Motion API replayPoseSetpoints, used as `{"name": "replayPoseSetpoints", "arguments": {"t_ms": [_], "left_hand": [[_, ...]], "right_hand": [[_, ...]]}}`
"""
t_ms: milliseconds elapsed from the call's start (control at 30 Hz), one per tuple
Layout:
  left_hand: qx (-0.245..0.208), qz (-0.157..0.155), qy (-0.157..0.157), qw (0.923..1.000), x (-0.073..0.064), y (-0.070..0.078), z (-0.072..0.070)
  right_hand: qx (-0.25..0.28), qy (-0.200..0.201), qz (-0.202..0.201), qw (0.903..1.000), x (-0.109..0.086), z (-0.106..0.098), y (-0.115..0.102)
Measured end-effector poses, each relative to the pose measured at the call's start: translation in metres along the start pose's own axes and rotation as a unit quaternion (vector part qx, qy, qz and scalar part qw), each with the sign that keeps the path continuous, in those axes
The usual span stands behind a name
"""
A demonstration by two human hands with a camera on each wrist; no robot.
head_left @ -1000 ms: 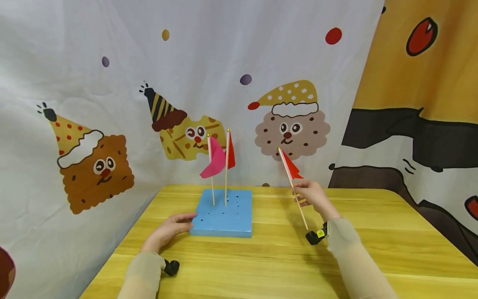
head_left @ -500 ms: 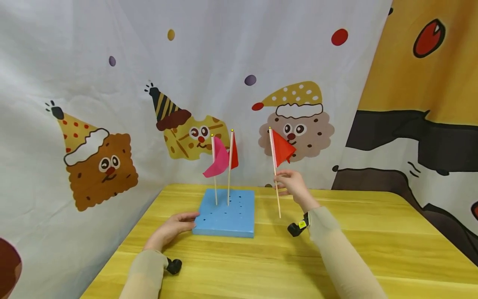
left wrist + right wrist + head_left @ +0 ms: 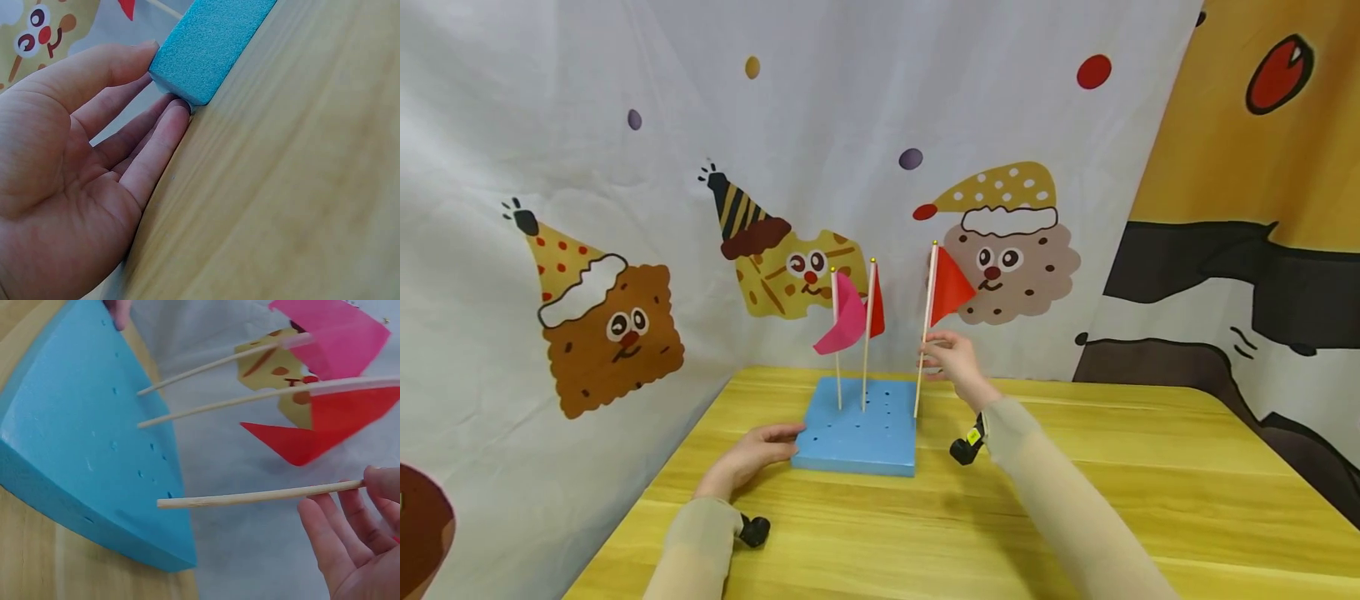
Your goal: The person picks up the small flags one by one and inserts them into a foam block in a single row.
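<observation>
A blue foam block (image 3: 857,446) with small holes lies on the table. A pink flag (image 3: 850,321) and a red flag (image 3: 877,308) stand upright in it on thin wooden sticks. My left hand (image 3: 752,457) rests against the block's left side, fingers fairly straight; in the left wrist view the thumb (image 3: 119,65) touches a corner. My right hand (image 3: 953,360) pinches another red flag (image 3: 949,287) by its stick. The stick tilts slightly, its bare lower end (image 3: 172,503) close over the block's right edge. Several holes show near that end in the right wrist view.
The yellow wooden table (image 3: 1075,467) extends to the right and in front of the block. Behind it hangs a white cloth (image 3: 820,100) printed with cartoon biscuits. A black camera (image 3: 966,450) is strapped to the right wrist, another (image 3: 754,530) to the left.
My right hand has carried the red flag leftward to the block's right edge, and its stick has turned more upright. The left hand stays at the block. The head view shifts slightly.
</observation>
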State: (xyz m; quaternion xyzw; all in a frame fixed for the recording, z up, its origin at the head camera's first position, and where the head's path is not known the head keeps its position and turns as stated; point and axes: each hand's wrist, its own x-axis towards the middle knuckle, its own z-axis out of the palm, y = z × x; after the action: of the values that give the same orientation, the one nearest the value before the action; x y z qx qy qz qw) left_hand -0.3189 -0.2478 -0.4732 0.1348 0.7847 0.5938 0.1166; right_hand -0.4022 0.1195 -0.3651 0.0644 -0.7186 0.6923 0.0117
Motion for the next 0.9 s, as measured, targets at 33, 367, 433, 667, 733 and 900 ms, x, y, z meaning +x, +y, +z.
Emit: {"name": "replayPoseSetpoints", "arguments": {"t_ms": [33, 367, 433, 667, 733, 900], "left_hand": [[0.0, 0.001, 0.0, 1.0, 0.0, 0.0, 0.0], [0.009, 0.01, -0.006, 0.9999, -0.001, 0.001, -0.002], [0.006, 0.01, -0.007, 0.9999, -0.001, 0.002, -0.001], [0.001, 0.012, -0.012, 0.9999, 0.002, 0.004, 0.0], [0.0, 0.009, -0.01, 0.9999, 0.003, 0.003, -0.001], [0.002, 0.002, -0.006, 1.0, 0.003, 0.0, -0.002]], "right_hand": [[-0.001, -0.002, -0.002, 1.0, 0.001, 0.003, 0.001], [-0.008, -0.02, -0.014, 0.9997, 0.007, 0.029, 0.004], [-0.017, -0.021, -0.018, 0.9995, 0.008, 0.031, 0.005], [-0.015, -0.027, -0.022, 0.9993, 0.01, 0.034, 0.01], [-0.015, -0.03, -0.021, 0.9992, 0.01, 0.034, 0.01], [-0.024, -0.032, -0.019, 0.999, 0.012, 0.037, 0.011]]}}
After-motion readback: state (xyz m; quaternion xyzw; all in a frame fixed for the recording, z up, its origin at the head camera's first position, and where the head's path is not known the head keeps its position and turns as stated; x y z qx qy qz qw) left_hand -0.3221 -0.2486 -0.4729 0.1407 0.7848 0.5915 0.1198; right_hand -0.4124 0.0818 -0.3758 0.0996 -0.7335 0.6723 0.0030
